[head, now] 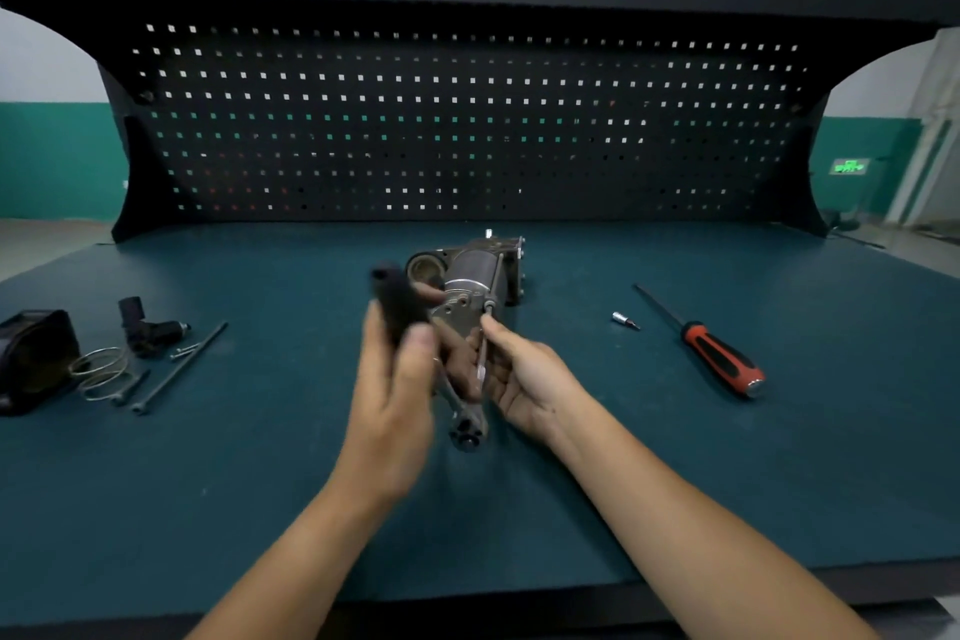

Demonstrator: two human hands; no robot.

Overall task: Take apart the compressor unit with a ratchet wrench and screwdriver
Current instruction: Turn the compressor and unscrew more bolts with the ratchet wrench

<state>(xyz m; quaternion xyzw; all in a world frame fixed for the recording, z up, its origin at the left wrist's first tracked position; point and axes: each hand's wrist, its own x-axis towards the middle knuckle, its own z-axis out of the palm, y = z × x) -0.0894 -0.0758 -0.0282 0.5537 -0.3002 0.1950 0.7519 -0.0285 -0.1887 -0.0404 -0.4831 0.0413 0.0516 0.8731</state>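
Lying in the middle of the frame on the teal bench mat [675, 483], the compressor unit [475, 270] rests on its side, with its round opening turned to the left and its metal end plate facing the person. Both hands meet just below it.

The left hand [395, 379] has its fingers curled round a black, motion-blurred grip that seems to be the handle of the ratchet wrench [465, 424]. The wrench's steel shank slants down and to the right between the hands, and its round head hangs lowest, just under the right palm. The right hand [524, 379] is turned palm-left, and its thumb and fingers pinch a thin bolt [483, 348] that sticks out of the near end of the compressor, down towards the person.

In the right part of the frame the screwdriver [722, 359], with a red and black handle, lies on the mat with its blade pointing to the upper left. A small socket bit [623, 320] sits just left of the blade, well apart from the compressor.

At the left edge lies a black cover [31, 359]. Beside it are a coil of wire clamps [98, 372], a black plug part [150, 327] and two long dark bolts [182, 364] laid slantwise. A black pegboard [467, 120] fills the upper half of the frame.
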